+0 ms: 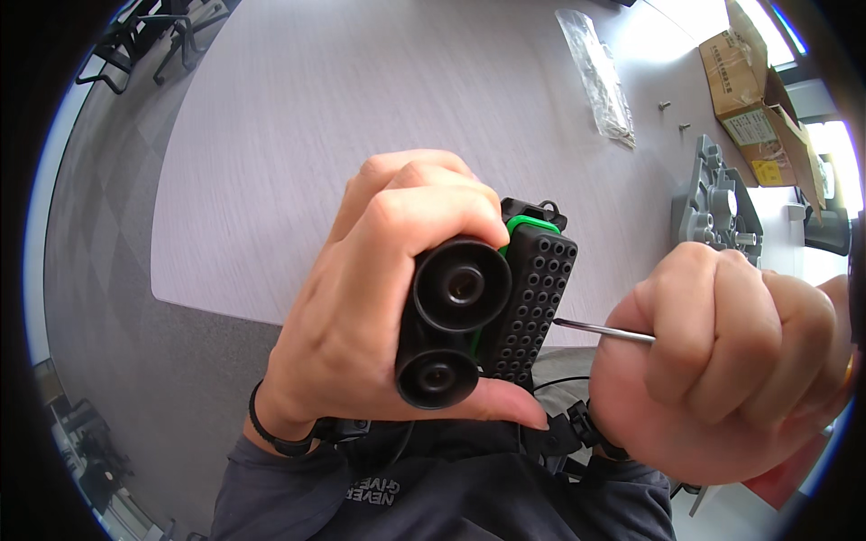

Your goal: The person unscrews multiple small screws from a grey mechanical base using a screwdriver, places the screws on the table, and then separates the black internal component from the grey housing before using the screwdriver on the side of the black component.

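My left hand (379, 270) is wrapped around a black device with two round funnel-like cups (462, 285). Along its right side runs a black block dotted with rows of small round holes (541, 270), edged by a green strip (534, 221). A dark latch-like part shows at its top. In my right hand (722, 343), closed in a fist, is a screwdriver; its metal shaft (609, 331) points left, and its tip is at the block's right edge. Whether the tip touches the block I cannot tell. The handle is mostly hidden by the fingers.
A grey moulded plastic part (708, 203) lies on the table (271, 153) beyond my right hand. Two small screws (665, 105) lie near an open cardboard box (744, 99). A clear plastic bag (595, 77) lies at the far right. Chairs (167, 36) stand back left.
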The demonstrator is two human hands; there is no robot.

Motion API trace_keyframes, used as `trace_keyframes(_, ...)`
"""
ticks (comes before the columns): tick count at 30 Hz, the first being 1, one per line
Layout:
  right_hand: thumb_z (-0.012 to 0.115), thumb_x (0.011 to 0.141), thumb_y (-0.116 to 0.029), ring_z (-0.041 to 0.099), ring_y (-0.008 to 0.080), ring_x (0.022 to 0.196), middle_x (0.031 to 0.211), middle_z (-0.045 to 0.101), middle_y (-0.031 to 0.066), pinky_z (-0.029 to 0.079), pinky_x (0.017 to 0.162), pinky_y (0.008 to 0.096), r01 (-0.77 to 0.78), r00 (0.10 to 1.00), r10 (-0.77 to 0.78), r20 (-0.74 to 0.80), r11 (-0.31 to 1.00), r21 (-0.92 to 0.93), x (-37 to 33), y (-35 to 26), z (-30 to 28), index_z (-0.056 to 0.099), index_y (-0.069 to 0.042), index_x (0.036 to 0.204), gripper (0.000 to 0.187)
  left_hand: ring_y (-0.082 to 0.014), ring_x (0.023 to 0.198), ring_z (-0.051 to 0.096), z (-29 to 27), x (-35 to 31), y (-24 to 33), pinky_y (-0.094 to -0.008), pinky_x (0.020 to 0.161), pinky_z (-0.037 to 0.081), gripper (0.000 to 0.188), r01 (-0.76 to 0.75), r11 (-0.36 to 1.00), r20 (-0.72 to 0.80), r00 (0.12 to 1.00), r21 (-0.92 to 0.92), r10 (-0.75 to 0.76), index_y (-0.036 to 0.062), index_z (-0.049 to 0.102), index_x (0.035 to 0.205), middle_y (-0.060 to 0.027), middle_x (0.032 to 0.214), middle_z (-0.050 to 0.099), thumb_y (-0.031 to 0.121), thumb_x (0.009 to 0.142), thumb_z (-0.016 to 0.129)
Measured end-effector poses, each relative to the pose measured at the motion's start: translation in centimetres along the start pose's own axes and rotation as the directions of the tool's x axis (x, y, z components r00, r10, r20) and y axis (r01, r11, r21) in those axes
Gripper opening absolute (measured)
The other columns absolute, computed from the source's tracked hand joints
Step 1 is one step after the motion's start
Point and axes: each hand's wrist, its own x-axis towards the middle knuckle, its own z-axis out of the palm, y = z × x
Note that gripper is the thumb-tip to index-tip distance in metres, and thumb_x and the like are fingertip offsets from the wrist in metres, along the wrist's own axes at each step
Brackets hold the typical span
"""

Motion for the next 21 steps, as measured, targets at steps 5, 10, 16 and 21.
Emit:
trace_keyframes(5, 0.043, 0.097, -0.024, 0.037, 0.007, 0.052, 0.071, 0.039, 0.0005, 0.032, 0.045, 0.0194, 0.003, 1.0, -0.004, 0.019, 0.999, 0.051, 0.1, -0.1, 0.0, 0.042, -0.011, 0.075, 0.026, -0.0263, 0.095, 0.048, -0.2, 0.0, 0.2, -0.0418, 0.088, 0.039, 0.099, 0.035, 0.999, 0.0, 0.999, -0.005, -0.035, 0.006, 0.043, 0.108, -0.0087, 0.095, 0.053, 0.049, 0.033, 0.09)
trace_keyframes(10, 0.044, 0.096, -0.023, 0.036, 0.0062, 0.047, 0.067, 0.04, -0.0001, 0.031, 0.041, 0.0189, 0.006, 0.999, -0.01, 0.036, 0.996, 0.092, 0.5, 0.8, 1.7, 0.041, -0.011, 0.073, 0.026, -0.0273, 0.097, 0.049, -0.4, 0.1, 0.4, -0.0406, 0.087, 0.04, 0.098, 0.035, 0.999, 0.019, 0.999, 0.011, -0.035, 0.0062, 0.043, 0.108, -0.0089, 0.095, 0.053, 0.048, 0.033, 0.09)
trace_keyframes(16, 0.046, 0.096, -0.021, 0.035, 0.0052, 0.042, 0.062, 0.04, -0.0008, 0.03, 0.036, 0.0183, 0.011, 0.998, -0.019, 0.058, 0.989, 0.147, 0.2, 0.0, 1.3, 0.04, -0.011, 0.072, 0.027, -0.0272, 0.097, 0.049, -0.2, 0.1, 0.5, -0.0402, 0.086, 0.04, 0.096, 0.046, 0.998, 0.004, 0.999, 0.031, -0.046, 0.0063, 0.044, 0.106, -0.0089, 0.094, 0.054, 0.048, 0.034, 0.09)
trace_keyframes(21, 0.051, 0.092, -0.023, 0.025, 0.0069, 0.031, 0.049, 0.034, -0.0023, 0.019, 0.025, 0.019, 0.14, 0.986, -0.121, -0.115, 0.975, 0.172, -0.2, 0.5, 2.2, 0.037, -0.011, 0.066, 0.032, -0.027, 0.096, 0.05, -0.3, 0.2, 0.4, -0.0392, 0.085, 0.04, 0.095, 0.043, 0.997, -0.002, 0.999, 0.069, -0.043, 0.0064, 0.045, 0.106, -0.009, 0.093, 0.056, 0.051, 0.035, 0.089)
